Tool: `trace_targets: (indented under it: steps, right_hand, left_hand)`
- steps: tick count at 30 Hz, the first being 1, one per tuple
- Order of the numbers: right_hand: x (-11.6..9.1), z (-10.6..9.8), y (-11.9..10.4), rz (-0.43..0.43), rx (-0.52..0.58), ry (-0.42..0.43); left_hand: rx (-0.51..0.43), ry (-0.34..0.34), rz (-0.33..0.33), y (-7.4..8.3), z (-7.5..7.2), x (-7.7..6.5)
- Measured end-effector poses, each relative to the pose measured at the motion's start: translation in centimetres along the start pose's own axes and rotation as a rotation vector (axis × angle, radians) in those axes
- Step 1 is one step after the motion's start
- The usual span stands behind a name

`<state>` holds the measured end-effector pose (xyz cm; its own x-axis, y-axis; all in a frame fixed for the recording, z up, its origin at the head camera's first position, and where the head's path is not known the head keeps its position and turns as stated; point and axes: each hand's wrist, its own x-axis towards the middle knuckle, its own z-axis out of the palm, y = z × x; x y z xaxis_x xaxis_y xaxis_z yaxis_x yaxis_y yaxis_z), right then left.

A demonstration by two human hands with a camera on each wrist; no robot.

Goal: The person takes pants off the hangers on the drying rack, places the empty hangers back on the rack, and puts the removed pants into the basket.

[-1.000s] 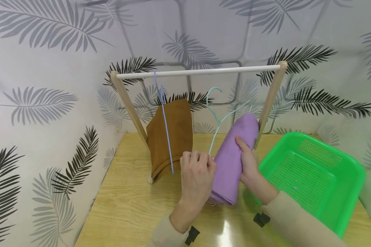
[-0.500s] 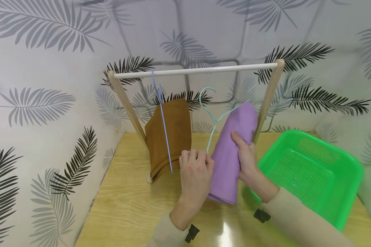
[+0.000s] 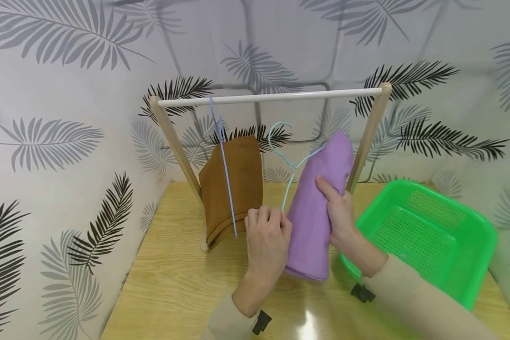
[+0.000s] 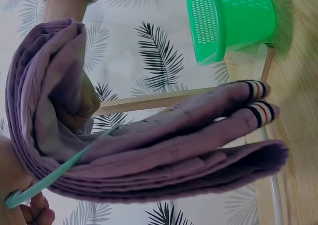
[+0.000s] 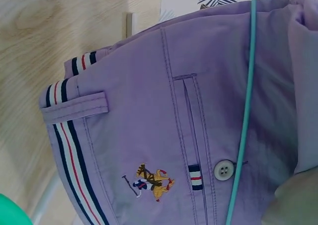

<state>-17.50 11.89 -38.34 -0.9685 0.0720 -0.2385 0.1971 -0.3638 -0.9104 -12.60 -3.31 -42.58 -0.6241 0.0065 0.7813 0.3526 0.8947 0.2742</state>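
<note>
Purple trousers (image 3: 310,231), folded over, drape across a teal hanger (image 3: 294,167). My left hand (image 3: 267,241) grips the lower left end of that hanger; the left wrist view shows the fingers around the teal bar (image 4: 54,175). Around the folded trousers my right hand (image 3: 341,212) is wrapped, thumb on top and the other fingers hidden behind the cloth. In the right wrist view the trousers (image 5: 134,96) show a striped waistband, a button (image 5: 224,170) and an embroidered rider, with the hanger bar (image 5: 247,96) crossing the cloth. The hook points up, below the rail and apart from it.
A wooden rack with a white rail (image 3: 276,97) stands at the back of the table (image 3: 170,288). Brown folded cloth (image 3: 238,179) hangs there on a blue hanger (image 3: 228,179). A green basket (image 3: 478,264) stands at the right.
The trousers' upper end has moved up over the hanger's right arm, covering its tip, which showed a second ago. The hook has shifted left. My left hand keeps its grip, nearly in place.
</note>
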Motion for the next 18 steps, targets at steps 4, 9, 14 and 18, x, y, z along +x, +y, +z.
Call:
trace_targets:
  steps: [4,9,14,18]
  right_hand:
    - [-0.3,0.0,-0.7,0.031,-0.012,-0.015]
    - [-0.5,-0.3,-1.7,0.065,-0.026,-0.043]
    - [-0.6,-0.4,-2.8,0.081,-0.016,-0.065]
    - [-0.6,-0.4,-3.5,0.087,-0.003,-0.105]
  left_hand:
    - [-0.012,-0.016,-0.018,-0.1,-0.1,-0.2]
    - [-0.025,-0.018,-0.031,-0.3,0.1,-0.5]
    - [-0.019,-0.009,-0.028,-0.5,0.3,-0.6]
    - [-0.013,0.0,-0.029,-0.7,0.4,-0.6]
